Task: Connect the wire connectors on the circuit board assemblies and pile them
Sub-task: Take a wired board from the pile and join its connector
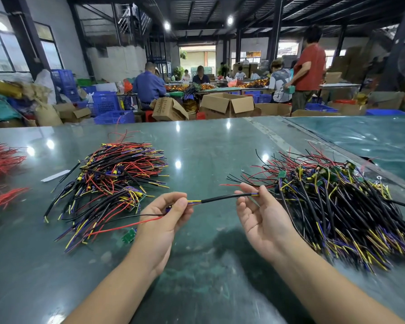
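A long green worktable (208,148) fills the room's near half, glossy enough to throw back the ceiling lamps. Behind it, people sit and stand at other benches among cardboard boxes (227,105) and blue plastic crates (104,101).

On the right of the table lies the bigger pile of wire assemblies (341,206), black sleeves with yellow and purple ends fanned toward the near edge, small green boards mixed in along its far side. On the left sits a second heap (112,183), the same colours with more red leads showing. At the far left edge are bundles of red wires (0,160), and a white paper strip (55,176) lies near the second heap.

Between the two piles, above the table, the person holds one black-sleeved cable (220,198) stretched between both hands. The left hand (164,213) has its fingers curled round the cable's end, thumb and forefinger pinching where the yellow and purple strands come out; a red lead (126,226) and a black one trail from that fist to the left. The right hand (260,213) is palm up, and its thumb and forefinger pinch the cable's other end. The hands are apart, joined only by the cable.

A small green circuit board (129,235) lies on the table just beside the left wrist.
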